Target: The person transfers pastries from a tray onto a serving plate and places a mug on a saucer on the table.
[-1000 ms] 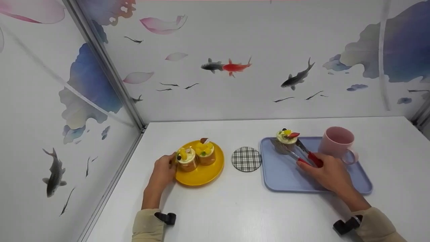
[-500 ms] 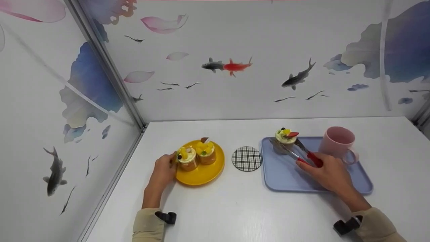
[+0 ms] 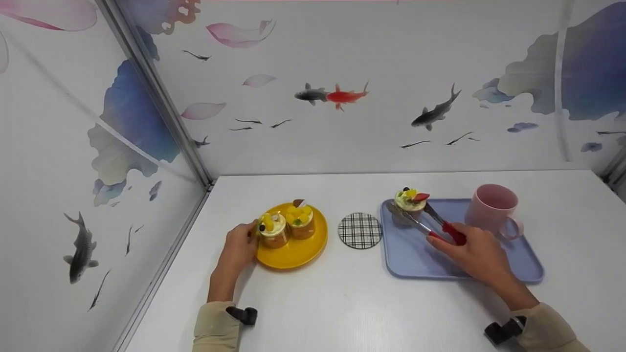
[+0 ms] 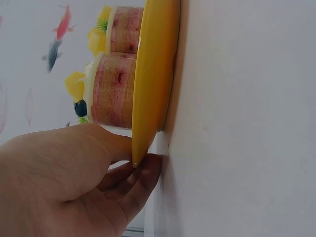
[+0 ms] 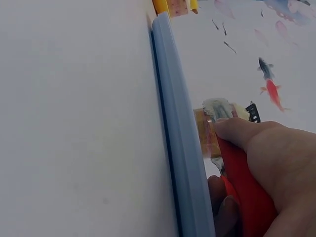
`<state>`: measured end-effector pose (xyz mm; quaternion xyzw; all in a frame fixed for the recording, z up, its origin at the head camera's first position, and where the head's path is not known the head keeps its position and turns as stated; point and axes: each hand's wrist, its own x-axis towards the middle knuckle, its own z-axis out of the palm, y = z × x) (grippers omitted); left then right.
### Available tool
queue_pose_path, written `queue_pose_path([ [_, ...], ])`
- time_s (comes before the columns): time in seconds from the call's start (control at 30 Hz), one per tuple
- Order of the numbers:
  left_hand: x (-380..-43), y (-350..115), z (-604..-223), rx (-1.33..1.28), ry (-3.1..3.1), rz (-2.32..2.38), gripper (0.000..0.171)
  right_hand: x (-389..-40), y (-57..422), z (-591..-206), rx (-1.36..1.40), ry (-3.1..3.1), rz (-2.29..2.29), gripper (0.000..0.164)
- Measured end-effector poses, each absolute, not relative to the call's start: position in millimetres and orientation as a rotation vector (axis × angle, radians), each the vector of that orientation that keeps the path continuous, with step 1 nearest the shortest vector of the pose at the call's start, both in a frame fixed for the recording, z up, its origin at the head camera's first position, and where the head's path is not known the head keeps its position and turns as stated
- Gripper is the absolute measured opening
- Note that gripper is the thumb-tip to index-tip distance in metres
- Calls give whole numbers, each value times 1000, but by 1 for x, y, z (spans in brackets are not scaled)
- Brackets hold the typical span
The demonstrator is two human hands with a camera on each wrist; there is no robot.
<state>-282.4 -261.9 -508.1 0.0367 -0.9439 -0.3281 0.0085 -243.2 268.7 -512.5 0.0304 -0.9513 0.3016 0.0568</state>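
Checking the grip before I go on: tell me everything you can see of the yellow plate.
The yellow plate is round and shallow, with a smooth, slightly glossy surface; ceramic or plastic, I can't tell. It lies roughly level on the white table, left of the checked coaster and apart from it. Two fruit-topped cake cups stand upright on it. The left hand pinches its left rim, thumb above, fingers beneath.

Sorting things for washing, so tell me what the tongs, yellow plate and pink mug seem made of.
Tongs: likely metal arms, grey sheen; red grips, evenly coloured, perhaps plastic.
Yellow plate: smooth, faintly glossy; plastic or glazed ceramic.
Pink mug: opaque, satin sheen; ceramic or plastic.
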Motion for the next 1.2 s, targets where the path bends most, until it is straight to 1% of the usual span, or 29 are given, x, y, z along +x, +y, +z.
queue_pose_path([
  [0.33,-283,-262,-507,110,-2945,-1027,50,-241,260,-510,113,-2879,922,64],
  [0.73,-280,-262,-506,58,-2915,-999,48,-235,247,-509,162,-2822,940,54],
  [0.83,-280,-262,-506,70,-2918,-1004,49,-234,242,-508,167,-2830,940,57],
  [1.07,-280,-261,-507,90,-2923,-1034,52,-231,228,-509,208,-2871,973,73],
  [1.2,-280,-261,-508,85,-2919,-1033,52,-230,220,-511,240,-2857,994,74],
])
